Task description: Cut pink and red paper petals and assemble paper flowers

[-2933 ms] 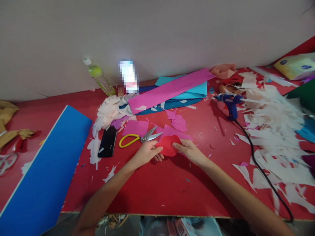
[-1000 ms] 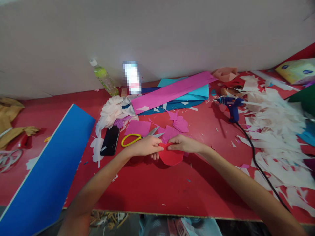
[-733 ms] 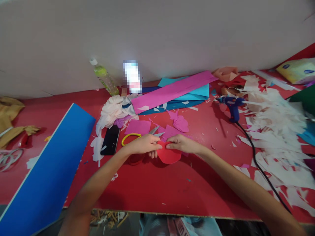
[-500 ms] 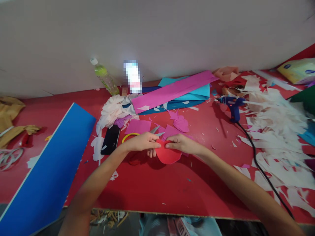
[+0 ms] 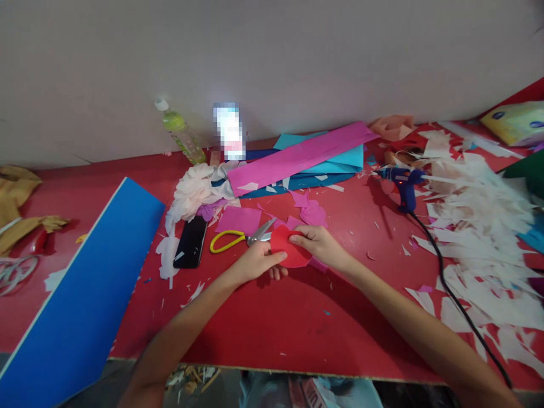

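Both forearms reach in from the near edge of the red table (image 5: pixel 263 328). The left hand (image 5: pixel 257 262) pinches the near-left rim of a red paper piece (image 5: pixel 285 245), thumb on top, other fingers curled below. The right hand (image 5: pixel 319 245) grips its far-right edge, fingers folded over it — so the piece sits between both hands, around the middle of the table; whether it rests on the surface or just above, I cannot tell. Just behind lie scissors (image 5: pixel 240 240) with yellow handles, blades pointing at the red piece. Left of them, a black phone (image 5: pixel 190 242). A blue board (image 5: pixel 80 283) slants along the left. Right, a blue glue gun (image 5: pixel 403 184) stands among white scraps (image 5: pixel 476 226), its cord trailing nearward. Farther back — pink paper (image 5: pixel 297 156) on teal sheets, and a bottle (image 5: pixel 178 133) by the wall.
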`<state>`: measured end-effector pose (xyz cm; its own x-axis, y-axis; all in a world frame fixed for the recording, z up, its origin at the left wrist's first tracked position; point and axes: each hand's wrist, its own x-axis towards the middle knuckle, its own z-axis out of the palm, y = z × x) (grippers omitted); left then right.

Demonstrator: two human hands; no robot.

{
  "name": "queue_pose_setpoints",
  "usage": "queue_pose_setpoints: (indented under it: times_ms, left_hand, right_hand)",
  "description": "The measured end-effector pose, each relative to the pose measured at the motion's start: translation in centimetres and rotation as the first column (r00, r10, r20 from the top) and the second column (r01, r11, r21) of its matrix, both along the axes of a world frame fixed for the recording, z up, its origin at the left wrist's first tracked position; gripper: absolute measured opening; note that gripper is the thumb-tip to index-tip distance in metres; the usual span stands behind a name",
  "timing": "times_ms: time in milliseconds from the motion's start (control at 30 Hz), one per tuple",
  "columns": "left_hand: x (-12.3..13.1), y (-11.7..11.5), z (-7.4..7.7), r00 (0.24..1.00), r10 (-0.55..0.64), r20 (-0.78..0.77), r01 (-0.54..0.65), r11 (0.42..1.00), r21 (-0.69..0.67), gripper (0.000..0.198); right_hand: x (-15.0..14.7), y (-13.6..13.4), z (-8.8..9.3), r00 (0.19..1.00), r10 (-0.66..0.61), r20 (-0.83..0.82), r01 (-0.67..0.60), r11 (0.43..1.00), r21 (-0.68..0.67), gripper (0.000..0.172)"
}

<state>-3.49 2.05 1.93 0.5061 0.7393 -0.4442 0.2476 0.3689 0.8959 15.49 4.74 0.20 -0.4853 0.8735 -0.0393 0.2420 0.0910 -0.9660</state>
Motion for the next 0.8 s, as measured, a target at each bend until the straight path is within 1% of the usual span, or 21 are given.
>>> queue_pose_setpoints:
  times_ms: [33, 100, 167, 267, 333, 400, 467, 500, 533, 567, 667, 800]
  left_hand:
    - [0.2, -0.1, -0.1, 0.999, 0.036, 0.020, -0.035, 0.999, -0.015, 0.038]
    - [0.3, -0.1, -0.1, 0.997, 0.064, 0.035, -0.063, 0.998, -0.033, 0.035]
    - [0.3, 0.0, -0.1, 0.998, 0.054, 0.017, -0.054, 0.998, -0.033, 0.033]
    - [0.2, 0.0, 0.3, 0.999, 0.031, -0.018, -0.032, 0.999, -0.018, 0.028]
    - [0.1, 0.0, 0.6, 0.999, 0.023, -0.038, -0.024, 1.000, -0.007, 0.026]
    - [0.0, 0.0, 0.9, 0.998, 0.019, -0.057, -0.019, 1.000, 0.000, 0.024]
    - [-0.2, 0.1, 1.2, 0.997, 0.009, -0.079, -0.009, 1.000, 0.004, 0.023]
    - [-0.2, 0.1, 1.4, 0.996, 0.002, -0.090, -0.001, 1.000, 0.005, 0.023]
    - [-0.3, 0.2, 1.5, 0.995, -0.006, -0.102, 0.006, 1.000, 0.003, 0.022]
    - [-0.4, 0.2, 1.5, 0.994, -0.013, -0.112, 0.013, 1.000, 0.003, 0.022]
    - [-0.5, 0.4, 1.6, 0.991, -0.022, -0.131, 0.022, 1.000, -0.002, 0.021]
    - [-0.7, 0.7, 1.4, 0.993, -0.009, -0.116, 0.006, 1.000, -0.027, 0.022]
  right_hand:
    - [-0.1, -0.1, 0.0, 1.000, -0.010, 0.003, 0.010, 1.000, 0.014, 0.035]
    - [-0.1, -0.2, 0.1, 1.000, -0.021, 0.009, 0.021, 1.000, 0.022, 0.035]
    - [-0.2, -0.2, 0.2, 1.000, -0.010, -0.003, 0.010, 1.000, 0.002, 0.035]
    - [0.0, 0.0, 0.0, 0.998, 0.011, -0.066, -0.015, 0.998, -0.057, 0.033]
    - [0.3, 0.3, -0.1, 0.993, 0.041, -0.115, -0.055, 0.991, -0.120, 0.036]
    - [0.8, 0.6, -0.1, 0.978, 0.146, -0.147, -0.178, 0.957, -0.231, 0.040]
    - [1.2, 0.8, -0.1, 0.946, 0.284, -0.157, -0.322, 0.879, -0.353, 0.040]
    - [1.4, 0.9, 0.0, 0.930, 0.336, -0.152, -0.369, 0.840, -0.398, 0.038]
    - [1.5, 0.9, 0.1, 0.918, 0.369, -0.143, -0.393, 0.815, -0.426, 0.037]
    - [1.5, 0.9, 0.2, 0.913, 0.384, -0.136, -0.403, 0.803, -0.440, 0.036]
    - [1.3, 0.8, 0.2, 0.920, 0.371, -0.129, -0.388, 0.805, -0.448, 0.037]
    - [0.9, 0.4, -0.1, 0.949, 0.301, -0.097, -0.313, 0.847, -0.430, 0.037]
